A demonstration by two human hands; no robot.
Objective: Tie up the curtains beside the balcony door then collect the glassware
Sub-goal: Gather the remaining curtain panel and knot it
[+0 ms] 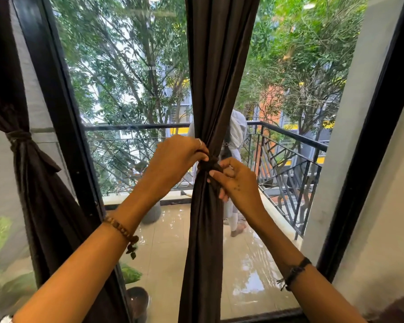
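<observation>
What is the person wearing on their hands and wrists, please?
Both forearms are bare, with no sleeves. The left wrist carries a brown beaded bracelet with a dangling end. The left hand has a thin silver ring. The right wrist wears a dark braided thread band.

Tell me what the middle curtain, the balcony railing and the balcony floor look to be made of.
Middle curtain: dark brown woven fabric with a slight sheen, falling in soft folds. Balcony railing: thin black-painted bars, probably metal. Balcony floor: pale glossy tiles, grout lines visible, reflective, possibly wet.
</observation>
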